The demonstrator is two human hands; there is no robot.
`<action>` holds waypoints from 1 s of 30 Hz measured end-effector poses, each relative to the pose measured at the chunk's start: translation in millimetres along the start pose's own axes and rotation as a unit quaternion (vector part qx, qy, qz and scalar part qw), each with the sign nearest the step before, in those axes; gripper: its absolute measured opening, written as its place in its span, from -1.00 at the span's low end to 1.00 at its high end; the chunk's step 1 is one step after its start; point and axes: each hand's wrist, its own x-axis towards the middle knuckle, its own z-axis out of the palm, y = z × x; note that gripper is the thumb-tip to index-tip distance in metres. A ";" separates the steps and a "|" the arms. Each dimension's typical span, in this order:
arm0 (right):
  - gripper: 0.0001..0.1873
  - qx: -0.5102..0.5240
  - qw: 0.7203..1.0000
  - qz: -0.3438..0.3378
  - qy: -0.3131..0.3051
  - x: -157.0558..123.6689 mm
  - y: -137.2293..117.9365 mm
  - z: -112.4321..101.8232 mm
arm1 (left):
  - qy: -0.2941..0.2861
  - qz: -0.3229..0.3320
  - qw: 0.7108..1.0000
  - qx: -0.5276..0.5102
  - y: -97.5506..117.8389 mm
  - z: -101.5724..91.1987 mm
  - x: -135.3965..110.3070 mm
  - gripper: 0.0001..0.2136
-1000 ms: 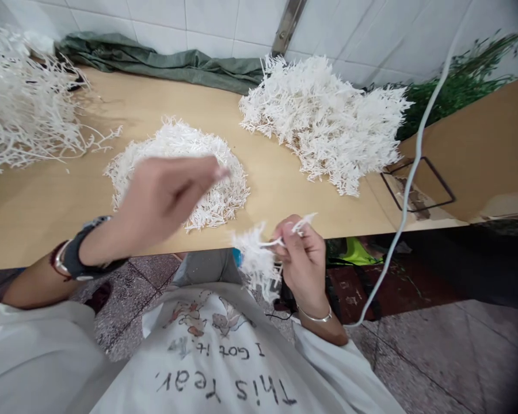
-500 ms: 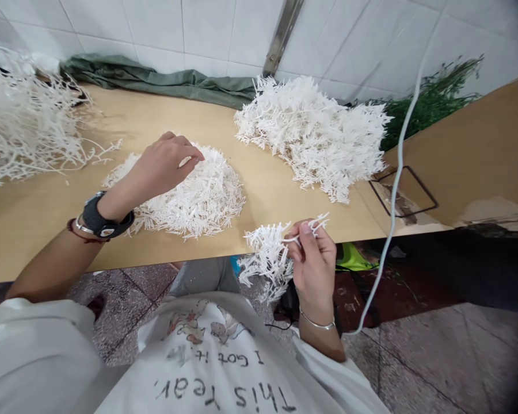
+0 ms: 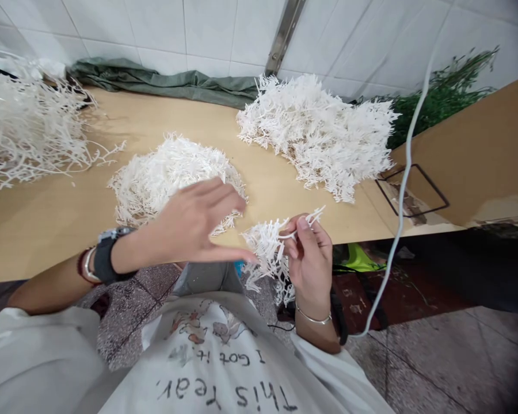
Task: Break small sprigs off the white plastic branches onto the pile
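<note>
My right hand (image 3: 309, 250) is closed around the stem of a white branching plastic sprig (image 3: 267, 247), whose bushy end hangs left over the table's front edge. Thin white tips stick out past my thumb. My left hand (image 3: 194, 224) is just left of the sprig, thumb stretched away from the other fingers, with nothing visible in it. Behind that hand lies a mound of small white plastic pieces (image 3: 168, 167), partly covered by it. Farther right on the table sits a larger heap of white sprigs (image 3: 319, 132).
Long white stems (image 3: 26, 126) are piled at the table's left end. A green cloth (image 3: 164, 83) lies along the tiled wall. At right are a cardboard box (image 3: 479, 155), green foliage (image 3: 440, 98) and a hanging white cable (image 3: 408, 155). The wooden table (image 3: 276, 184) ends close before me.
My left hand has come off the mound, moving right and toward me beside the sprig, and its thumb and fingers have spread apart. My right hand stays nearly in place with the sprig.
</note>
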 end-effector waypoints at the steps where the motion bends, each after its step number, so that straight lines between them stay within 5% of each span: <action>1: -0.67 0.003 1.000 0.004 -0.002 -0.8 -0.4 1.6 | -0.011 -0.009 1.000 0.004 8.9 3.3 -1.8 -0.48; 6: -0.67 0.013 1.000 0.007 -0.006 -6.1 -4.2 8.9 | -0.122 -0.056 0.987 -0.085 20.2 15.6 -6.8 -0.65; 10: -0.65 0.007 1.000 0.001 0.025 -2.6 -5.1 5.5 | -0.157 -0.055 0.962 -0.215 19.1 7.4 -6.0 -0.72; 15: -0.78 0.006 0.974 -0.133 0.185 15.7 -23.7 -31.0 | -0.161 -0.086 0.946 -0.266 26.5 -18.9 -15.5 -0.69; 19: -0.80 0.026 0.937 -0.231 0.262 21.5 -41.0 -56.3 | -0.090 -0.128 0.980 -0.126 15.1 -30.0 -17.7 -0.68; 24: -0.76 -0.014 0.971 -0.157 0.179 15.4 -28.6 -43.0 | -0.072 -0.250 0.956 0.138 -30.3 -11.4 -3.5 -0.58; 30: -0.75 -0.004 0.983 -0.126 0.135 13.8 -22.4 -26.6 | -0.099 -0.285 0.931 0.205 -60.8 8.2 3.6 -0.42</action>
